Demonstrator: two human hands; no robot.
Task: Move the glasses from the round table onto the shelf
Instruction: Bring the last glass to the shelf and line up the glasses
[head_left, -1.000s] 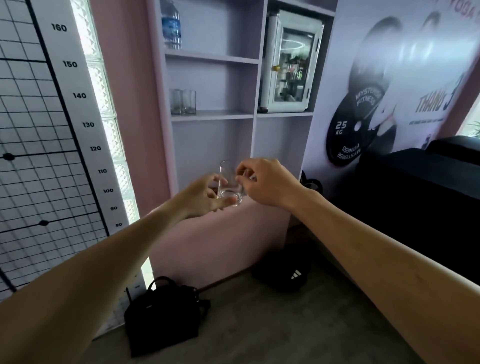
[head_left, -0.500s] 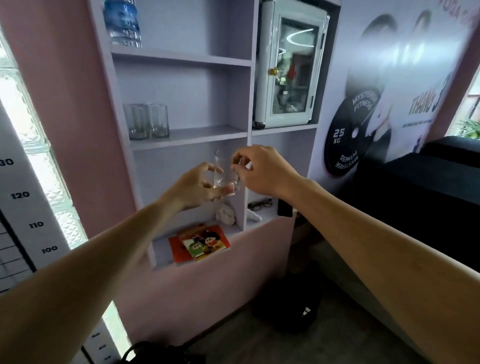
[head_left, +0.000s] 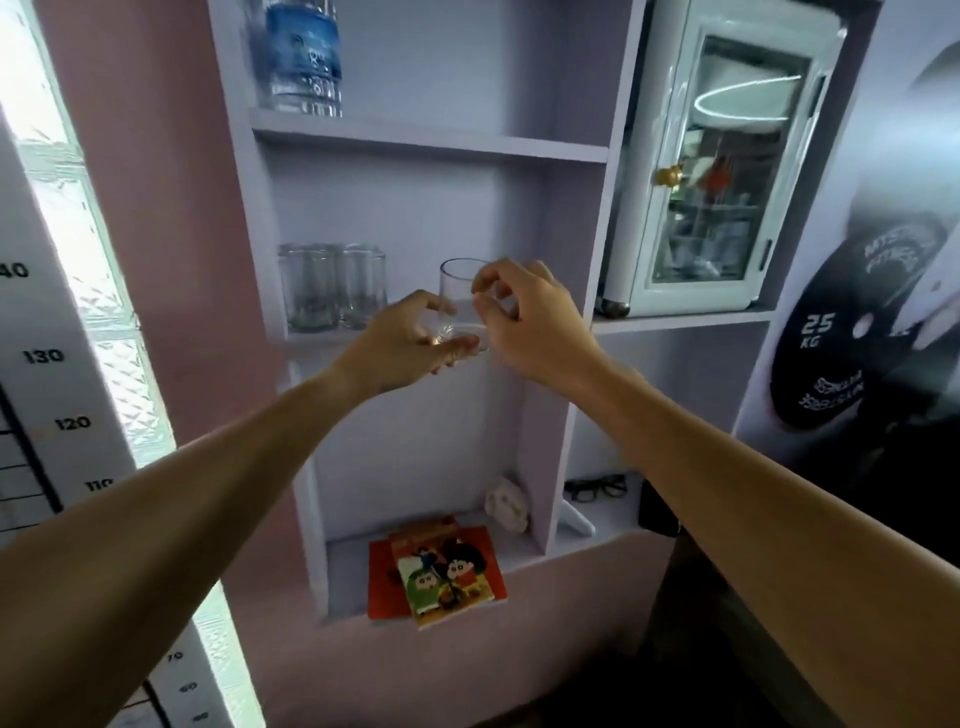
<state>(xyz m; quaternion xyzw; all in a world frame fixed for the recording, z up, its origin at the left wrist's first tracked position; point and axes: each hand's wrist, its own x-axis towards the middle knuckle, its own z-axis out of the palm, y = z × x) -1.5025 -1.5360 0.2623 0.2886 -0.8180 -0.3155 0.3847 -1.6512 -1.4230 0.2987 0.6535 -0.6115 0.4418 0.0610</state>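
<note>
A clear drinking glass is held upright in front of the middle shelf of a lilac shelf unit. My left hand cups its base from the left and below. My right hand pinches its rim and right side. Two more empty glasses stand side by side at the left of that same shelf, just left of the held glass. The round table is out of view.
A water bottle stands on the shelf above. A small glass-door cabinet fills the right compartment. Lower down lie comic books, a white lump and black spectacles. A height chart is at left.
I have come closer to the shelf unit. Both hands have carried the glass up, from below the middle shelf to level with it, beside the two standing glasses.
</note>
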